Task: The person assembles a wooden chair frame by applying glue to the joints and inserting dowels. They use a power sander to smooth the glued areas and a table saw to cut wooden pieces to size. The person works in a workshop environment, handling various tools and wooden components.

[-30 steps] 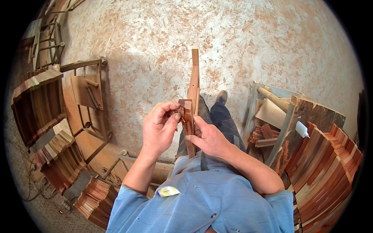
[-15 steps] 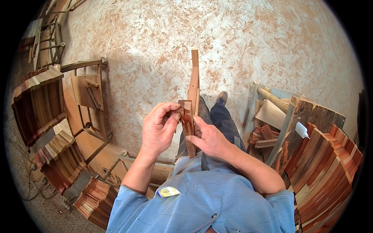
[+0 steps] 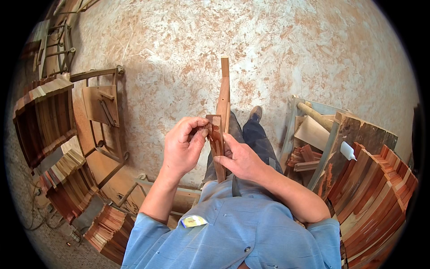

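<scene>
A long, bent reddish-brown wooden piece (image 3: 222,99) stretches away from my waist in front of me. Its near part rises toward me as a squared end (image 3: 215,122). My right hand (image 3: 242,160) is closed round this near part from the right, thumb and fingers pressed against the wood. At the left face, close to the squared end, my left hand (image 3: 182,145) is closed in a pinch, fingertips at the wood. Something dark reddish shows between those fingers, too small and shaded to name.
Wheeled metal-framed carts (image 3: 117,71) on the left carry stacked wooden slats (image 3: 47,123). To the right, a dark wooden board (image 3: 358,130) holds a white squeeze bottle (image 3: 347,150) beside more curved slats (image 3: 376,193). Below it, an open bin (image 3: 313,134) contains offcuts. The floor (image 3: 179,54) is stained.
Little differs. My left hand has shifted very slightly at the left face of the wooden piece; my right hand keeps its grip in the same place.
</scene>
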The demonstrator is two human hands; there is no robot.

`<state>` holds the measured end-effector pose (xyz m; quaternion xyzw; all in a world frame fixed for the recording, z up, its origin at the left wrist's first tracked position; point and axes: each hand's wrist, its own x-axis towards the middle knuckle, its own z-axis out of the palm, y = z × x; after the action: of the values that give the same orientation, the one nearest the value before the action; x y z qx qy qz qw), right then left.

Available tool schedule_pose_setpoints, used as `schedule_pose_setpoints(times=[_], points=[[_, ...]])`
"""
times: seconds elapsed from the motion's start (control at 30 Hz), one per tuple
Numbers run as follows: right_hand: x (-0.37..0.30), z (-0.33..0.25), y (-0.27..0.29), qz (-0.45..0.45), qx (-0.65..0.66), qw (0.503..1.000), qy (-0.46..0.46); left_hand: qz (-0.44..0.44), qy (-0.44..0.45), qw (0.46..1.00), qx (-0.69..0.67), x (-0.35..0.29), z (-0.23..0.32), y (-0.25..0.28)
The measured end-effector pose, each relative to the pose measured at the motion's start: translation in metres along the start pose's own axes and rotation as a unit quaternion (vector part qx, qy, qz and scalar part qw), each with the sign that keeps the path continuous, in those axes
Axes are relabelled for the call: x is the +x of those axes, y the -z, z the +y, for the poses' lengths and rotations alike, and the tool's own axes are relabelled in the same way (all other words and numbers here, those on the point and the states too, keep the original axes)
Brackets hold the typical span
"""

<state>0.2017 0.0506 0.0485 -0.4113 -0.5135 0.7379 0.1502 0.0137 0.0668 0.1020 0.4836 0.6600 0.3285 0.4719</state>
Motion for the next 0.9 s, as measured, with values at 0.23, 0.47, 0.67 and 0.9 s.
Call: schedule_pose_setpoints(times=[0.23, 0.47, 0.67, 0.9], points=[[0.001, -0.004, 0.001, -0.003, 0.003, 1.000, 0.006, 0.006, 0.018, 0.998, -0.055, -0.001, -0.009, -0.001], [0.002, -0.011, 0.006, -0.050, -0.005, 0.998, -0.041, -0.014, -0.047, 0.998, 0.033, 0.005, -0.002, 0.004], [0.001, -0.007, 0.005, -0.042, 0.006, 0.999, -0.031, 0.006, -0.035, 0.999, 0.023, 0.003, -0.001, -0.001], [0.000, -0.005, 0.006, -0.007, -0.002, 1.000, 0.003, -0.011, -0.078, 0.995, 0.060, 0.009, 0.001, -0.001]])
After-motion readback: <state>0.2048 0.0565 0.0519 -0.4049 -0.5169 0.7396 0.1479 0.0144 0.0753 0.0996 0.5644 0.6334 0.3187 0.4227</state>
